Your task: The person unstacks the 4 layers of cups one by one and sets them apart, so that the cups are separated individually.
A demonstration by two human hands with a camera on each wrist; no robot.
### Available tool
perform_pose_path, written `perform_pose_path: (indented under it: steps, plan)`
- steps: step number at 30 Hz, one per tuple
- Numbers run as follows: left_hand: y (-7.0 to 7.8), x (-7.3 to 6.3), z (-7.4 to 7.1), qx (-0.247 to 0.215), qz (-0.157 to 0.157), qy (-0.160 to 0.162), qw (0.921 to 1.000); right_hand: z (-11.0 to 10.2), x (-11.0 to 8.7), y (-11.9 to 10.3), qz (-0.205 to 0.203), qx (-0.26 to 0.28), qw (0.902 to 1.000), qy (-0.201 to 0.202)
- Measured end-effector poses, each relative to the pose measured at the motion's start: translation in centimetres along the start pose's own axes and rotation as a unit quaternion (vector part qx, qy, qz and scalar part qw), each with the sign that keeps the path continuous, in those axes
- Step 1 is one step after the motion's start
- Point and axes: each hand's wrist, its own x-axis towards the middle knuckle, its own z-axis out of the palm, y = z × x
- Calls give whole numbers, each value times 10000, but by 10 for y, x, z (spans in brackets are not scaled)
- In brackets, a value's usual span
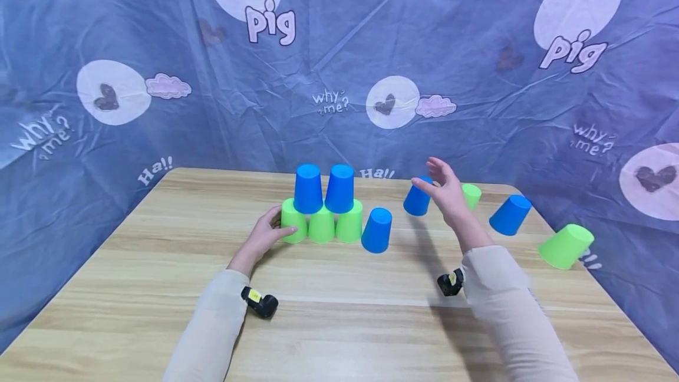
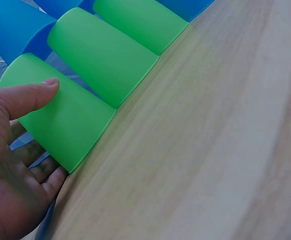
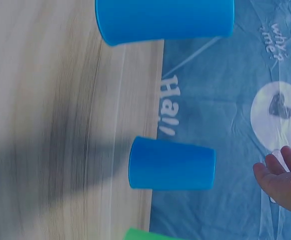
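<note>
Three green cups stand upside down in a row, with two blue cups on top. My left hand holds the leftmost green cup, thumb on its front and fingers round its far side. My right hand is raised with its fingers spread and nothing in them. In the head view it partly covers a single blue cup; the right wrist view shows this blue cup apart from the fingers. Another blue cup stands beside the row's right end.
To the right, a green cup is partly hidden behind my right hand. Farther right are a blue cup and another green cup near the edge of the wooden table. A blue printed cloth hangs behind.
</note>
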Motion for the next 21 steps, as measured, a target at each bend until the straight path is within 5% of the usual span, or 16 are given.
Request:
perform_pose_path:
  steps: [9,17,21]
  plan:
    - [2,-1,1,19,-109,-40,9999,25,-1,-4,2,340,9991,-251]
    - [24,-12,4,-8,-151,-87,9998,48,-1,-10,-112,524,9976,-430]
    - [19,-8,2,-10,-183,-58,9998,59,-2,-13,-88,567,9968,-549]
